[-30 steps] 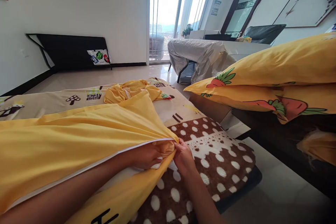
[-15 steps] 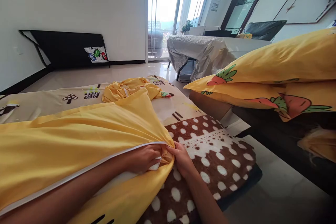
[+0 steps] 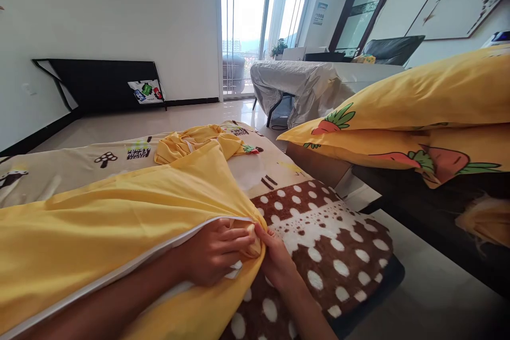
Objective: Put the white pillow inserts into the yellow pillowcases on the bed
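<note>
A yellow pillowcase (image 3: 131, 191) is spread in front of me, with a white zip edge along its opening and some white filling showing inside. My left hand (image 3: 221, 252) reaches into that opening, its fingers bent round a bunched bit of yellow fabric near the end of the zip. A small white piece (image 3: 234, 270) pokes out below those fingers; what it is I cannot make out. From outside, my right hand (image 3: 277, 255) pinches the gathered end of the pillowcase, thumb beside the opening. Part of the left fingertips is hidden by cloth.
Beneath lies a brown and beige patterned blanket (image 3: 338, 244) on a low bed. Crumpled yellow cloth (image 3: 195, 141) rests farther back. At right, a yellow carrot-print pillow (image 3: 390, 101) sits on a dark surface. A plastic-covered table (image 3: 295, 79) stands behind.
My left hand has come up and turned, with its fingers now nearer the right hand at the opening's end. The right hand keeps its pinch. The view has tilted slightly upward.
</note>
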`<act>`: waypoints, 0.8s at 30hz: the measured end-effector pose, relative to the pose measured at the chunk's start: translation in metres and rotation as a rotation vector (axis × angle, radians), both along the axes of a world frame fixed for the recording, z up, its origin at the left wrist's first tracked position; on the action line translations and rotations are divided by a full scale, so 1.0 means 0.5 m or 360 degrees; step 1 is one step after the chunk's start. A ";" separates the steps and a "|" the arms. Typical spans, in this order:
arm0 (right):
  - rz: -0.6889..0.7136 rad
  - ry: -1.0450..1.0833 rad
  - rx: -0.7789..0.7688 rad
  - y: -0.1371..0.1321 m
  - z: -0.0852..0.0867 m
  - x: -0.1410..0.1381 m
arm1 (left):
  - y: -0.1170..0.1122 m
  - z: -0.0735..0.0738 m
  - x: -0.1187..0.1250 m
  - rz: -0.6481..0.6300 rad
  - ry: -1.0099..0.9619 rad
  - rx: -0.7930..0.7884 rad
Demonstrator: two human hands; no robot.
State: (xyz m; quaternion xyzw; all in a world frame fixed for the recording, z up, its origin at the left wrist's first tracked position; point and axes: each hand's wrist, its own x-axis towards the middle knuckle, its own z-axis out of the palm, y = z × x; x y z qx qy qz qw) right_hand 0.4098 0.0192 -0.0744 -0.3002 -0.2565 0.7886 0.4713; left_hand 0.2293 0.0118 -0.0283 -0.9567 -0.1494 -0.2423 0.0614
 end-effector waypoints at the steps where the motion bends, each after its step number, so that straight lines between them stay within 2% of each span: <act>1: -0.0020 0.0004 -0.0016 -0.002 0.001 -0.001 | 0.000 -0.004 -0.002 0.0000 0.0006 0.0043; 5: -0.0096 -0.0129 0.0068 -0.005 -0.001 0.001 | -0.001 -0.011 -0.002 0.0075 0.0095 0.0064; 9: -0.0134 -0.0445 0.0179 -0.007 -0.005 0.008 | 0.000 -0.001 0.010 0.0220 0.0329 -0.0024; 15: -0.0219 -0.0563 0.0234 -0.007 -0.002 0.009 | 0.000 0.011 0.017 0.0181 0.0424 -0.0106; 19: -0.0246 -0.0541 0.0267 -0.003 0.005 0.004 | -0.002 0.011 0.015 0.0222 0.0409 -0.0155; 24: -0.0314 -0.0649 0.0364 -0.005 0.000 0.004 | 0.000 0.005 0.021 0.0135 0.0447 -0.0194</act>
